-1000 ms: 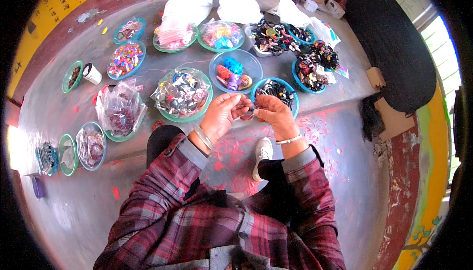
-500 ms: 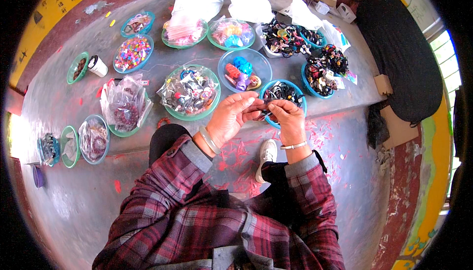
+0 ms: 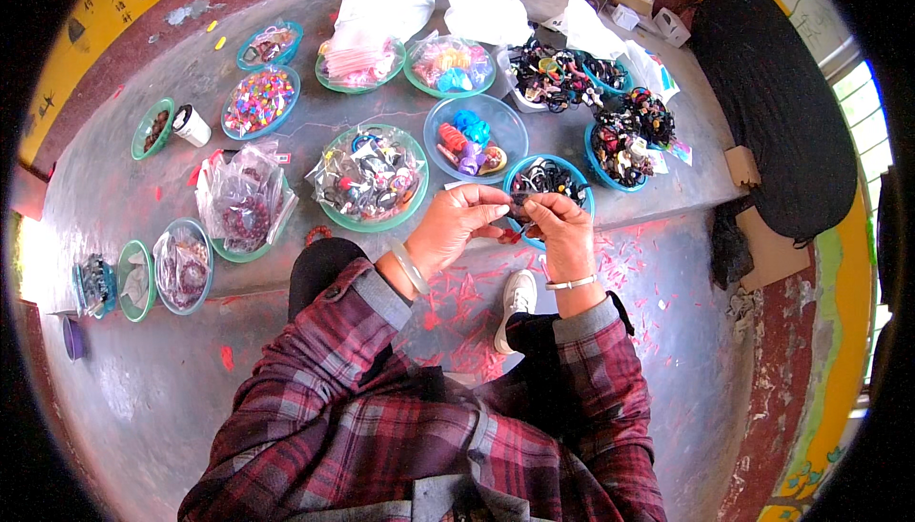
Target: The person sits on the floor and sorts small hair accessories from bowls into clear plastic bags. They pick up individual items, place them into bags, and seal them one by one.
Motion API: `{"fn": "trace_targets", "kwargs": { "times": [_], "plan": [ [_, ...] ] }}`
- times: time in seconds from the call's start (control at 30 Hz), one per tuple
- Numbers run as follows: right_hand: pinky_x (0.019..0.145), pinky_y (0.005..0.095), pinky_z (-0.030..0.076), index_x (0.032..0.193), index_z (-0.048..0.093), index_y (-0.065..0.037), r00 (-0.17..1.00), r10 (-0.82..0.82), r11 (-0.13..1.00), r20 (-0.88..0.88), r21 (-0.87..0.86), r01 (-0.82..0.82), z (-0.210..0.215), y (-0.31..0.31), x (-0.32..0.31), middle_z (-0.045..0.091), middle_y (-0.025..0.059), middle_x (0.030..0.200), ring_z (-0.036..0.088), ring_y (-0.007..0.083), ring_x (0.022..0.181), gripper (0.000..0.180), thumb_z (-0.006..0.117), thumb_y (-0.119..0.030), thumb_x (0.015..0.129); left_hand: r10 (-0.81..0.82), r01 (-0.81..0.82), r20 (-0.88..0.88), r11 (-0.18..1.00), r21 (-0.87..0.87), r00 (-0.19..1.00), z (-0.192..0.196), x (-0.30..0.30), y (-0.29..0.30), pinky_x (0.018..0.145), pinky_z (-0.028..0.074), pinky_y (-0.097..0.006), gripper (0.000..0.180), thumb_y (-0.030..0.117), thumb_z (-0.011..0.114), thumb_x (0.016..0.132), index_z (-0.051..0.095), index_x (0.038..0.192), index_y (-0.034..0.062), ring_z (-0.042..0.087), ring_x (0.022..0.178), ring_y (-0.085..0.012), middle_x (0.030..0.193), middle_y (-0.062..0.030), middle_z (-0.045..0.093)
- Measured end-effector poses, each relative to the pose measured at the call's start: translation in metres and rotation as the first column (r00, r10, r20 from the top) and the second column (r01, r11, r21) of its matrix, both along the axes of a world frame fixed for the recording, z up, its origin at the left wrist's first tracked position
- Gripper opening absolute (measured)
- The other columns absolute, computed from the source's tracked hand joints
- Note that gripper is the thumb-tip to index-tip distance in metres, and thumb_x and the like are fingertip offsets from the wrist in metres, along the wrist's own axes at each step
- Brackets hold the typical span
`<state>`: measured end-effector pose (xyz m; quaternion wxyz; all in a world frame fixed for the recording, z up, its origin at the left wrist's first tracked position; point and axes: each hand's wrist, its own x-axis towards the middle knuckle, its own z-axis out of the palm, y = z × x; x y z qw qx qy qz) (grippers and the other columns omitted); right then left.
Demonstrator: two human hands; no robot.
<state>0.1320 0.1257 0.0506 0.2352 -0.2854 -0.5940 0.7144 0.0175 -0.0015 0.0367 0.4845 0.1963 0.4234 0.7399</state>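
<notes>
My left hand [image 3: 452, 228], with a pale bangle at its wrist, is closed in a pinch at the middle of the view. Facing it, my right hand [image 3: 560, 234] pinches too, a thin band round its wrist. Between the fingertips of both hands is a small dark piece [image 3: 519, 202], too small to name, with a bit of red below it. Both hands are above the near edge of a blue bowl [image 3: 588, 200] of black hair ties [image 3: 548, 177]. Behind them stands a clear blue bowl [image 3: 515, 117] holding blue, red and purple pieces.
A green bowl [image 3: 419, 200] of bagged small pieces stands left of my hands. Farther left are a bowl of colourful beads [image 3: 259, 101] and a white cup [image 3: 193, 129]. Black hair ties [image 3: 631, 145] fill a bowl at right. Red scraps [image 3: 457, 307] litter the lower floor.
My left fingers have shifted slightly and press closer to the right fingertips. The small dark piece has turned between them, and a red bit shows below. The bowls stay in place.
</notes>
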Motion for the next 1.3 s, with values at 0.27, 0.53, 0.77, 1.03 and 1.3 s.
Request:
{"fn": "trace_targets", "kwargs": {
  "times": [0.27,0.53,0.77,1.03,1.3],
  "plan": [
    [0.052,0.0197,0.044,0.086,0.065,-0.003,1.000,0.028,0.998,-0.014,0.056,-0.027,0.001,-0.001,0.001,0.063,0.0020,0.075,0.056,0.0076,0.063,0.009,0.063,-0.003,0.077,-0.006,0.005,0.084,1.000,0.007,0.996,-0.004,-0.003,0.001,0.073,0.052,-0.027,0.019,0.010,0.051,0.087,0.057,0.099,-0.0042,0.061,0.081,-0.0165,0.092,-0.0089,0.061],
    [0.051,0.0202,0.045,0.089,0.067,-0.005,0.999,0.047,0.998,-0.010,0.038,-0.047,0.004,-0.003,0.002,0.063,0.0018,0.075,0.057,0.0079,0.063,0.014,0.062,-0.001,0.077,-0.038,0.028,0.139,0.997,0.071,0.990,-0.004,-0.007,-0.002,0.075,0.053,-0.030,0.022,0.011,0.046,0.089,0.055,0.105,-0.0019,0.061,0.085,-0.0183,0.097,-0.0093,0.058],
    [0.052,0.0212,0.046,0.086,0.067,-0.004,0.998,0.062,0.997,-0.011,0.039,-0.061,0.006,-0.004,0.003,0.064,0.0026,0.076,0.057,0.0089,0.062,0.012,0.058,-0.001,0.079,-0.057,0.041,0.165,0.995,0.094,0.985,-0.004,-0.008,-0.002,0.076,0.053,-0.031,0.021,0.009,0.047,0.088,0.055,0.105,-0.0015,0.060,0.088,-0.0177,0.089,-0.0071,0.058],
    [0.054,0.0211,0.047,0.082,0.066,-0.004,0.996,0.080,0.996,-0.038,0.052,-0.078,0.003,-0.002,0.003,0.064,0.0030,0.076,0.057,0.0087,0.063,0.012,0.055,0.000,0.080,-0.073,0.054,0.195,0.993,0.104,0.978,-0.005,-0.011,-0.004,0.080,0.052,-0.034,0.022,0.007,0.045,0.087,0.054,0.105,-0.0023,0.060,0.090,-0.0210,0.098,-0.0133,0.059],
    [0.054,0.0198,0.046,0.082,0.066,-0.004,0.994,0.086,0.993,-0.061,0.091,-0.081,0.002,-0.001,0.002,0.063,0.0020,0.075,0.055,0.0069,0.062,0.012,0.057,0.002,0.078,-0.128,0.062,0.286,0.972,0.227,0.950,0.000,-0.013,-0.007,0.083,0.049,-0.031,0.025,0.009,0.046,0.085,0.051,0.106,-0.0046,0.059,0.092,-0.0220,0.102,-0.0153,0.058]
  ]
}}
